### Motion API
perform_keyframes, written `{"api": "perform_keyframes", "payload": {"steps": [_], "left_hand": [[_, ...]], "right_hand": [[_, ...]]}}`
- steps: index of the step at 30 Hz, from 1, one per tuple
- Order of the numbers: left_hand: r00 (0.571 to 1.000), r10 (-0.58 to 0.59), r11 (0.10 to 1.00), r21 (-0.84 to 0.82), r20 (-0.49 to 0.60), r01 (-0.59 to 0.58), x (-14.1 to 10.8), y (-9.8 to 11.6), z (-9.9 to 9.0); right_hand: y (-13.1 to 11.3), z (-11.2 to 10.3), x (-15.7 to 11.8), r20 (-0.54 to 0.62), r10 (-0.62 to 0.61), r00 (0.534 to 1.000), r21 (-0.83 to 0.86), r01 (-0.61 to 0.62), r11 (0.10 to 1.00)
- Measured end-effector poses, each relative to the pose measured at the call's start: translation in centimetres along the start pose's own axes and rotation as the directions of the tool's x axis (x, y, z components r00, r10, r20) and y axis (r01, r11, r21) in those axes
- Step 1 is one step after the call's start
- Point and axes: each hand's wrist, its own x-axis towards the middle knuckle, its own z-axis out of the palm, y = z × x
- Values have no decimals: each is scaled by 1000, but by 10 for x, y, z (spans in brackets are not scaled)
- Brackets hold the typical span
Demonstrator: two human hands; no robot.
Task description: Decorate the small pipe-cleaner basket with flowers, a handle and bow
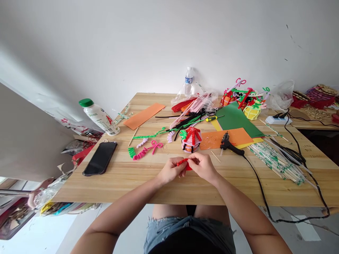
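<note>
Near the front edge of the wooden table (132, 190), both hands meet at a small red fuzzy piece (189, 166). My left hand (172, 169) pinches its left side, and my right hand (202, 166) is closed on its upper right side. The fingers cover much of the piece. Just beyond the hands stands a small round pink and orange craft (191, 140) with a red top, black strips and a green curl at its left. Curled green and pink pipe cleaners (140, 153) lie to the left of it.
A black phone (100, 158) and a white bottle (102, 119) are at the left. A glue gun (231, 145) rests on orange paper, its cord running right. Wrapped sticks (277, 161) lie at the right, and bundled pipe cleaners (189, 106) behind.
</note>
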Motion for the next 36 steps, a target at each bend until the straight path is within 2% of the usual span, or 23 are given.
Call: {"api": "perform_keyframes", "payload": {"steps": [4, 7, 10, 13, 16, 19, 24, 28, 30, 32, 34, 36], "left_hand": [[998, 39, 999, 24, -45, -38, 1, -3, 2], [995, 84, 995, 50, -60, -81, 0, 1, 3], [987, 120, 992, 55, -111, -114, -2, 4, 3], [968, 159, 986, 80, -195, -146, -2, 5, 4], [960, 181, 979, 133, -213, -155, -2, 5, 5], [965, 187, 975, 158, -182, -159, -2, 4, 6], [980, 142, 988, 80, -140, -132, -3, 0, 10], [957, 222, 965, 179, -185, -189, -4, 0, 13], [949, 242, 959, 199, -201, -202, -4, 2, 12], [949, 230, 967, 165, -218, -196, -4, 3, 10], [947, 204, 977, 113, -247, -181, -3, 2, 8], [942, 191, 981, 90, -276, -172, -2, 0, 6]], "right_hand": [[1, 4, -2, -70, -174, 982, -192, 158, 969], [0, 3, -3, -69, -237, 969, -210, 218, 953], [-4, 2, -3, -63, -173, 983, -124, 165, 979], [-6, 1, -2, -21, -12, 1000, -11, 12, 1000], [-4, 2, -3, -4, 93, 996, 52, -93, 994], [-3, 3, -3, -50, 49, 998, 23, -48, 999], [-3, 7, -3, -134, -84, 987, -65, 76, 995], [-4, 11, -3, -209, -148, 967, -114, 126, 985], [-4, 12, -4, -181, -43, 982, -21, 40, 999], [-3, 10, -4, -58, 133, 989, 166, -122, 979], [-1, 9, -5, 71, 257, 964, 301, -266, 916], [-1, 7, -5, 104, 301, 948, 325, -319, 890]]}}
